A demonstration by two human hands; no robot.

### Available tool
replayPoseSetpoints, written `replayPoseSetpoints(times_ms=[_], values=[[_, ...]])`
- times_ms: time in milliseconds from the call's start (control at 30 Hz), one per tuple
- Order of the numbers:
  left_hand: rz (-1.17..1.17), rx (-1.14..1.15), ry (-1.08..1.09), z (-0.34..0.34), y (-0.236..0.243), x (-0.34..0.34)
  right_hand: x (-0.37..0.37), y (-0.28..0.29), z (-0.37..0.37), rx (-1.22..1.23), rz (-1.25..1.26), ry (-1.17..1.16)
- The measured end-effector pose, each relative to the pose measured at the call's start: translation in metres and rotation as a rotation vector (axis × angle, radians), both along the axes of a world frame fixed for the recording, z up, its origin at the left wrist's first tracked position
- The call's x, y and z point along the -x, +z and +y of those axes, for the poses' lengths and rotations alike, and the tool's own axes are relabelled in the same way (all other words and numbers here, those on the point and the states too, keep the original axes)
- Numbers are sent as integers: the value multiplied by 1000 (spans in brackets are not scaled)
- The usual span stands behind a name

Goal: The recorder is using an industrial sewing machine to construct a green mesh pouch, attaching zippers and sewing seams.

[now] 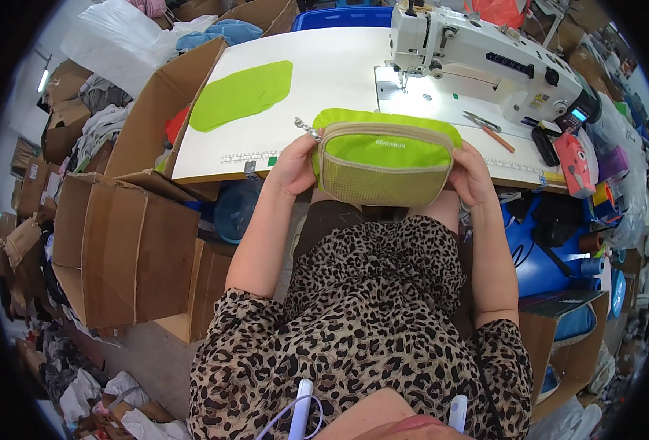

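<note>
Green pouch [386,160] is at the white table's [332,62] near edge; left hand [297,165] and right hand [472,174] each hold one end. Looks light, soft, probably grippy, not fragile. I'd grip the end seams.

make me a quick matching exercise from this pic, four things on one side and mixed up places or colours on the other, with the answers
Column one
1. pouch
2. fabric piece
3. sewing machine
4. box

Column two
A. pinkish red
B. lying flat on the left part of the table
C. held between the left hand and the right hand
D. white, with a needle

Right pairs: 1-C, 2-B, 3-D, 4-A
</note>
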State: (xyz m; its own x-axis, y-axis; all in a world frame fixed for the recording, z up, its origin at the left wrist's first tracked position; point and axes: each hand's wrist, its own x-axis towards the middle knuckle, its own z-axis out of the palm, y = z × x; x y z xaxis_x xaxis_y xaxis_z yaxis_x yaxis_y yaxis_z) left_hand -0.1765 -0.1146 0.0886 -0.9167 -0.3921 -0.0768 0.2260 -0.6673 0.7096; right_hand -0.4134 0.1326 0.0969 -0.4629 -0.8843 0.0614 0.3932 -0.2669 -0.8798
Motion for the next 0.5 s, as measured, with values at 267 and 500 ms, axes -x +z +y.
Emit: replayPoseSetpoints(times_ms=[267,500], values=[[243,69,-66,-5,-27,-7,-5,29,15,22,281,-1],[212,5,-54,11,-10,0,-52,76,0,-1,1509,-349]])
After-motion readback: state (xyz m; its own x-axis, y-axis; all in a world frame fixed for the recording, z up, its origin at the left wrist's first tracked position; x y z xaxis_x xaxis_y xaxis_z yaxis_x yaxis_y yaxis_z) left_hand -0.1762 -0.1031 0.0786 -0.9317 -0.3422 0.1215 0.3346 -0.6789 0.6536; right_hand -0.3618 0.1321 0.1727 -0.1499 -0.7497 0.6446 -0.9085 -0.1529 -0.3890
